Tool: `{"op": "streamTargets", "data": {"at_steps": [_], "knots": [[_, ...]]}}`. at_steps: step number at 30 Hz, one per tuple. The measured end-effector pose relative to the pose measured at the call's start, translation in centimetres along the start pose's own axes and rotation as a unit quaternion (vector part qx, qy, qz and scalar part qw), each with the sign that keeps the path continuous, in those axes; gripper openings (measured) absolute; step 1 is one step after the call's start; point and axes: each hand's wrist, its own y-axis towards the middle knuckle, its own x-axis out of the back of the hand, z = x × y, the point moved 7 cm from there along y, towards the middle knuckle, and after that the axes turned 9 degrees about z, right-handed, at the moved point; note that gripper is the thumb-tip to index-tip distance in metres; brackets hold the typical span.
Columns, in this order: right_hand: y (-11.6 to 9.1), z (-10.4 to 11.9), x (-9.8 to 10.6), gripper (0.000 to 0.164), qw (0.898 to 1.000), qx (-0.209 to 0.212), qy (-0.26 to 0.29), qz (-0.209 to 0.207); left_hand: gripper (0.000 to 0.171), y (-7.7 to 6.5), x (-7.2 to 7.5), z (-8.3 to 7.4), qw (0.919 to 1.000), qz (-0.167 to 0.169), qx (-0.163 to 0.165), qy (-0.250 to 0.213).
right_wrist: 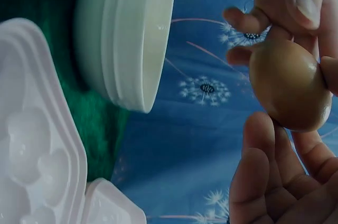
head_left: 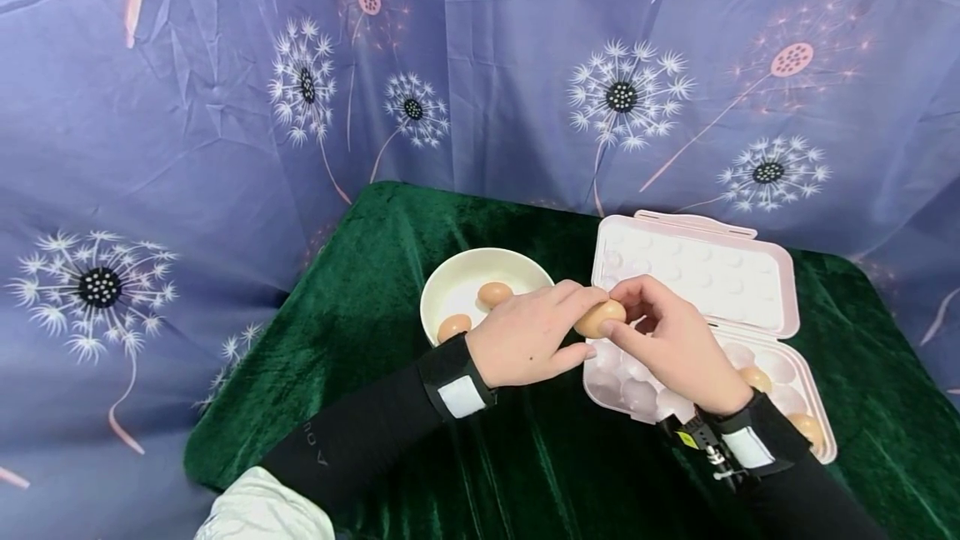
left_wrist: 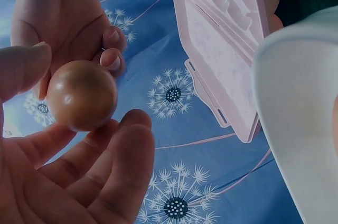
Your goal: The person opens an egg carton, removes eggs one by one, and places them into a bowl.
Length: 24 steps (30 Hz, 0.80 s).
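A brown egg is between both hands, raised in front of the pink egg box. My right hand pinches it from the right between thumb and fingers. From the left, the fairly straight fingers of my left hand touch the egg's far side, its thumb standing apart. In the left wrist view, the egg lies against the left fingertips. The right wrist view shows the right fingers under the egg and the left thumb above. Two eggs show in the box; the right hand and wrist hide part of it.
A cream bowl with two brown eggs stands left of the box, partly behind the left hand. The box's lid is folded back towards the curtain. Dark green velvet cloth covers the table.
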Motion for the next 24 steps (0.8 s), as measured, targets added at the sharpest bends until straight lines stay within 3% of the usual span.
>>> {"op": "streamTargets", "data": {"at_steps": [14, 20, 24], "knots": [[0.6, -0.2, -1.2, 0.026, 0.999, -0.009, 0.031, -0.001, 0.038, 0.3, 0.7, 0.2, 0.9995, -0.028, -0.009, -0.008], [0.9, -0.3, -1.6, 0.026, 0.999, -0.005, 0.033, 0.001, 0.036, 0.4, 1.1, 0.3, 0.9996, -0.02, -0.013, 0.015], [1.0, -0.5, -1.9, 0.025, 1.0, -0.007, 0.024, 0.013, 0.036, 0.4, 1.2, 1.0, 0.9994, 0.0, 0.005, 0.033]]}}
